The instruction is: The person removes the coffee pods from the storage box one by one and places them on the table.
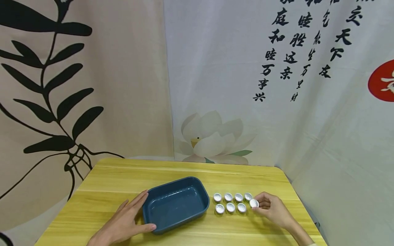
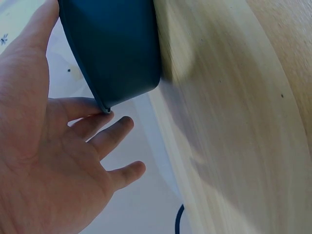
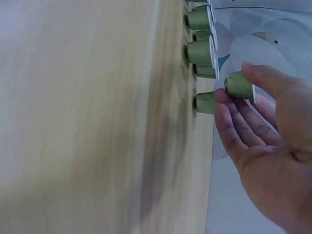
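Between its thumb and fingers my right hand (image 1: 275,209) pinches a coffee capsule (image 3: 239,86), green-sided with a pale round lid, which is lifted off the table in the right wrist view. Beside it stand several more capsules (image 1: 230,207) in two rows, lids up; their green sides show in the right wrist view. A dark blue rectangular dish (image 1: 172,206) with nothing in it lies left of the rows. My left hand (image 1: 123,218) spans the dish's left end, thumb at the front corner and extended fingers at the back corner. In the left wrist view, fingertips touch its rim.
The dish and capsules are on a wood-grain table (image 1: 129,174). Behind it hangs a pale curtain (image 1: 221,78) with dark lettering, a lotus print and a black plant print. A dark curved thing (image 1: 5,239) shows at the lower left.
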{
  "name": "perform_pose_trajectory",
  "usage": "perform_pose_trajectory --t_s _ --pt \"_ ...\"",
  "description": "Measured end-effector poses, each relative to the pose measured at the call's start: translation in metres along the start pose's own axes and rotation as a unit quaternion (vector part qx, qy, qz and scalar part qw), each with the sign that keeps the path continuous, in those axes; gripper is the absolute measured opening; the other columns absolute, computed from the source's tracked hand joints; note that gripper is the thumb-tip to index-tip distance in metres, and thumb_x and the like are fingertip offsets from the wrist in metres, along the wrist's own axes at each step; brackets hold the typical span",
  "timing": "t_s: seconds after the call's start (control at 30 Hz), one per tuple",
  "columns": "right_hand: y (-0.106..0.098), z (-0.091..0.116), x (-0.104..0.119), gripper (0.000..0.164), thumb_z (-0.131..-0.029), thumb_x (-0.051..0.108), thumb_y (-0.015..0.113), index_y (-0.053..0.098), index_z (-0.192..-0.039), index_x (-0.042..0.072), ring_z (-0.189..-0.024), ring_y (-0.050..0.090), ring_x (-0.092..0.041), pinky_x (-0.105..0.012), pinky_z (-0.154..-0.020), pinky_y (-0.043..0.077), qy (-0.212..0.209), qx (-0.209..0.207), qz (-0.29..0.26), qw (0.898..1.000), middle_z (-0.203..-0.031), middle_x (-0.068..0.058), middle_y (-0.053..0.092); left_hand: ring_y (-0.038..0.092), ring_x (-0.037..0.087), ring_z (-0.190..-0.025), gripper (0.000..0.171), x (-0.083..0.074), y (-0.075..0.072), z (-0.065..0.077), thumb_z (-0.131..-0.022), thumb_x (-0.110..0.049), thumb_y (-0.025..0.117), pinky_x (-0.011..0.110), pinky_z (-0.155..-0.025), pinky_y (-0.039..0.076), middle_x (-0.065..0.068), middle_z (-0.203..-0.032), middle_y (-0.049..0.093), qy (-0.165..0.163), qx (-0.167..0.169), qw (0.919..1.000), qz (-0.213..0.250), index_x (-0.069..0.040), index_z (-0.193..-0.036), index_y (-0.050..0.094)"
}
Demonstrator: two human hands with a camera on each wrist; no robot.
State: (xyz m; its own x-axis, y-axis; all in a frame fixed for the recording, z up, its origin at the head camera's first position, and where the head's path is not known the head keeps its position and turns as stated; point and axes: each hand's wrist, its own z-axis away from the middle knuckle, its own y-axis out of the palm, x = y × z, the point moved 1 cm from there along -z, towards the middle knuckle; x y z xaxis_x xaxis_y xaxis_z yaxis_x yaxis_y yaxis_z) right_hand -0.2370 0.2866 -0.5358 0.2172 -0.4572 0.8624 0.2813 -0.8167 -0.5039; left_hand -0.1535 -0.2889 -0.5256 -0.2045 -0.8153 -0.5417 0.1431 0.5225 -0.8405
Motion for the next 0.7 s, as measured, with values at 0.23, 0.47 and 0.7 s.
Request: perform_pose_trajectory --t_s 0.23,0.47,0.7 --pt "0.003 0.0 -0.007 0.031 -0.097 0.013 0.09 0.073 -0.119 -0.001 -0.101 0.08 -0.009 -0.022 -0.087 0.069 0.028 -0.001 0.018 0.999 -0.117 -0.016 0.08 0.053 0.051 -0.159 0.128 0.0 0.0 0.0 -0.087 -0.079 0.084 0.09 -0.128 0.024 0.021 -0.185 0.034 0.003 -0.002 1.0 -0.001 -0.003 -0.177 0.034" --pt "0.006 -0.001 -0.013 0.031 -0.096 0.017 0.092 0.074 -0.115 0.002 -0.1 0.08 -0.011 -0.022 -0.086 0.068 0.05 -0.004 0.042 0.998 -0.113 -0.012 0.081 0.052 0.052 -0.159 0.127 -0.001 0.0 0.0 -0.087 -0.078 0.084 0.09 -0.128 0.024 0.021 -0.185 0.034 0.002 -0.002 1.0 -0.001 -0.002 -0.177 0.035" --pt "0.008 -0.001 -0.017 0.032 -0.094 0.018 0.093 0.075 -0.115 0.003 -0.101 0.08 -0.013 -0.021 -0.085 0.066 0.058 -0.014 0.06 0.996 -0.112 -0.01 0.082 0.052 0.052 -0.159 0.128 -0.001 0.0 0.0 -0.087 -0.078 0.084 0.09 -0.128 0.022 0.021 -0.185 0.033 -0.002 0.002 1.0 0.002 -0.002 -0.177 0.034"
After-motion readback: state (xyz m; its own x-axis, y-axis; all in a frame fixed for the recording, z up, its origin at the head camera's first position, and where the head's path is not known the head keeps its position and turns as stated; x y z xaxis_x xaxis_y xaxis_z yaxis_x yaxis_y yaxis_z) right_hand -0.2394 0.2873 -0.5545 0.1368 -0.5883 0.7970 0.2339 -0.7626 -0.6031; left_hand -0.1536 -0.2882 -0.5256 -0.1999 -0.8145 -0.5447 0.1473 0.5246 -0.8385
